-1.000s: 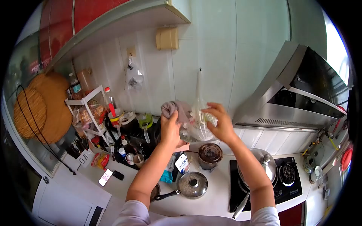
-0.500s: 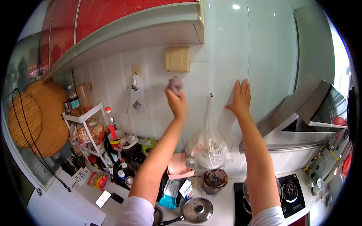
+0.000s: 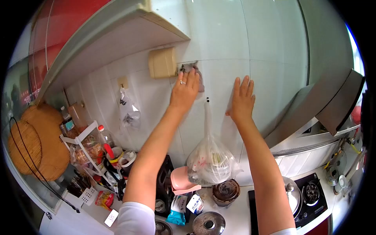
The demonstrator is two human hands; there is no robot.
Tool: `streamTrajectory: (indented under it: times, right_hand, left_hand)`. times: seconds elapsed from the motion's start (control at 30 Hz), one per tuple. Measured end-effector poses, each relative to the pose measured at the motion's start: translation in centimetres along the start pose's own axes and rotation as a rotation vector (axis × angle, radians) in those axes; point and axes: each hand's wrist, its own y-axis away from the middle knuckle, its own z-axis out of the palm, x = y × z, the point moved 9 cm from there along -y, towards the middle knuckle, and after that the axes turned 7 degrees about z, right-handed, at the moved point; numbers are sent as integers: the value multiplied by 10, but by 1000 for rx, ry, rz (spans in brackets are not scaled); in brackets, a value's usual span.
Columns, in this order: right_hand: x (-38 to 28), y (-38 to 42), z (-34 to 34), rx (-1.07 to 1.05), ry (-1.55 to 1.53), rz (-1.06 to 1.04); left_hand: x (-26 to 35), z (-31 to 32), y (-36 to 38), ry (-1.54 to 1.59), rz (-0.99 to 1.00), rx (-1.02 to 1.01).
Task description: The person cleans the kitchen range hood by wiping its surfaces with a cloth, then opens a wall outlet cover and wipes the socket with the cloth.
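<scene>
Against the tiled wall (image 3: 223,74), my left hand (image 3: 185,89) presses a grey-purple cloth (image 3: 200,80) flat, just right of a beige box (image 3: 162,63) fixed to the wall. A ring shows on one of its fingers. My right hand (image 3: 242,100) rests on the tiles with its fingers stretched out and holds nothing. Between and below the hands, a clear plastic bag (image 3: 211,160) with items inside hangs from a small hook.
A range hood (image 3: 313,121) juts out at the right above a black gas stove (image 3: 313,196). A cabinet (image 3: 117,51) overhangs the upper left. Below are a pink container (image 3: 182,179), a dark pot (image 3: 226,192), a lidded pan (image 3: 208,224) and a white shelf (image 3: 84,135).
My left hand has moved up, and its cloth is now spread on the wall beside the beige box. My right hand stays on the tiles. The view has shifted and tilted.
</scene>
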Motion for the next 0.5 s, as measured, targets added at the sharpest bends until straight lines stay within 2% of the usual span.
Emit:
streamTrajectory:
  times: [0.07, 0.13, 0.23, 0.27, 0.3, 0.37, 0.5]
  right_hand:
    - [-2, -1, 2, -30, 43, -13]
    - [-2, -2, 1, -28, 54, -14]
    - [-2, -2, 0, -18, 80, -19]
    - [-2, -2, 0, -14, 95, -27]
    - [-2, 0, 0, -16, 89, -28]
    - [-2, -2, -1, -23, 80, -37]
    - [3, -2, 1, 29, 52, -44]
  left_hand:
    - [-17, -10, -19, -63, 72, -19]
    - [-38, -36, -38, -71, 85, 85]
    - [-54, -41, -48, -133, 152, 126]
    - [-59, -15, -40, -235, 171, 27]
    - [-53, -16, -36, -238, 174, 23]
    - [-33, 5, -22, -349, 223, -261]
    - [-11, 1, 0, -470, 259, -317]
